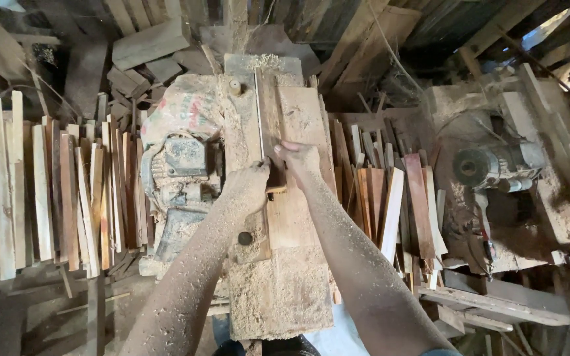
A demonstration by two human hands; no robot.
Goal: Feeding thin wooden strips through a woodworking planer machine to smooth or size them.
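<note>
Head view: both sawdust-coated hands press a narrow brown wooden strip (270, 142) flat on the sawdust-covered wooden saw bench (278, 290), against the thin upright metal fence (259, 115). The left hand (252, 184) has its fingers curled down over the strip's near end; the right hand (300, 160) lies beside it, fingers bent onto the wood. The step seems to go best with steady, even pressure, fingertips kept back from the cutting line. Stacked pale wooden slats (47, 191) crowd the left edge, reddish offcut strips (390, 204) the right; free room lies only along the bench.
</note>
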